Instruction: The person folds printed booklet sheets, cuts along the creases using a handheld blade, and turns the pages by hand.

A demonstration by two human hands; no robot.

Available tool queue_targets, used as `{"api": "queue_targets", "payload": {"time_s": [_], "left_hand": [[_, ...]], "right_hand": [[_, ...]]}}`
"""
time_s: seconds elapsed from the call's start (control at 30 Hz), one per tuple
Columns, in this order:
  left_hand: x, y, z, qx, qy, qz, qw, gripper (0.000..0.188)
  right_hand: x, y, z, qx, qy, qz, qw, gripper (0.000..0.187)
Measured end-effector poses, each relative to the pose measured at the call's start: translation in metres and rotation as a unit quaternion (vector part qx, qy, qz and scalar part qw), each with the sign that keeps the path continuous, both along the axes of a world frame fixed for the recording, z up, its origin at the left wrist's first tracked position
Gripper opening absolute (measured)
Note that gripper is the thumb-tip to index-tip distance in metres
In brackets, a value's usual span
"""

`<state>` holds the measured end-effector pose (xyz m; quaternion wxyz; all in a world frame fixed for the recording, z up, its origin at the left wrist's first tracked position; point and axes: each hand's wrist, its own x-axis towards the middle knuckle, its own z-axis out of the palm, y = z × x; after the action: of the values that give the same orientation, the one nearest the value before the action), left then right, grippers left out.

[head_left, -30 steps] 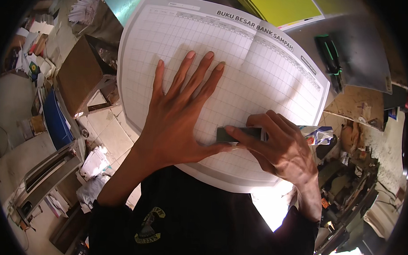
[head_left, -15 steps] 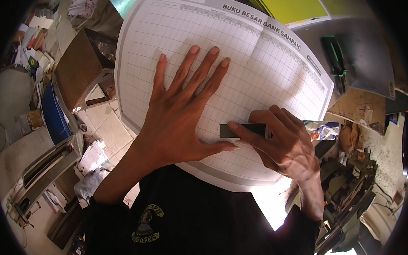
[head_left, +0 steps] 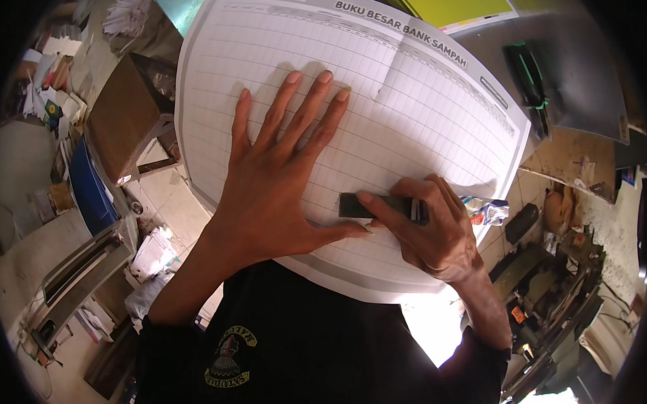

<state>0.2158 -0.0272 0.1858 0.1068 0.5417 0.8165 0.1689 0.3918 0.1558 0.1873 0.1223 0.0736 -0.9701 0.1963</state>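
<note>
A large white sheet printed with a ruled table and a grey border lies before me, a crease running down near its upper middle. My left hand rests flat on it with the fingers spread and the thumb stretched to the right. At the lower right of the sheet, my right hand is closed round a small dark rectangular block. The block's left end sticks out past my fingers, against the paper, just above my left thumb tip. Its other end is partly hidden by my fingers.
Beyond the sheet are a yellow-green panel and a dark flat surface with a black-and-green tool on it. A shiny printed packet shows beside my right hand. A brown box and loose papers are on the left.
The view has shifted slightly. My right hand and the dark block sit a little further left in the picture, still on the sheet. My left hand stays spread flat.
</note>
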Motion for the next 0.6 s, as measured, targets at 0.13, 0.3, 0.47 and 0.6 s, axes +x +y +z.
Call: {"api": "queue_targets", "payload": {"time_s": [0.13,0.3,0.47,0.6], "left_hand": [[0.001,0.002,0.003,0.003,-0.001,-0.001,1.0,0.136],[0.003,-0.001,0.001,0.012,-0.006,0.004,1.0,0.134],[0.005,-0.002,-0.001,0.011,-0.008,0.01,1.0,0.133],[0.003,-0.002,0.0,0.011,-0.007,0.002,1.0,0.134]], "right_hand": [[-0.001,-0.01,0.015,-0.158,-0.011,-0.06,0.986,0.047],[-0.018,-0.009,0.046,-0.27,-0.019,-0.148,0.951,0.045],[-0.01,0.01,0.025,-0.095,-0.02,-0.006,0.995,0.048],[-0.003,0.017,0.017,-0.047,-0.053,0.039,0.997,0.057]]}}
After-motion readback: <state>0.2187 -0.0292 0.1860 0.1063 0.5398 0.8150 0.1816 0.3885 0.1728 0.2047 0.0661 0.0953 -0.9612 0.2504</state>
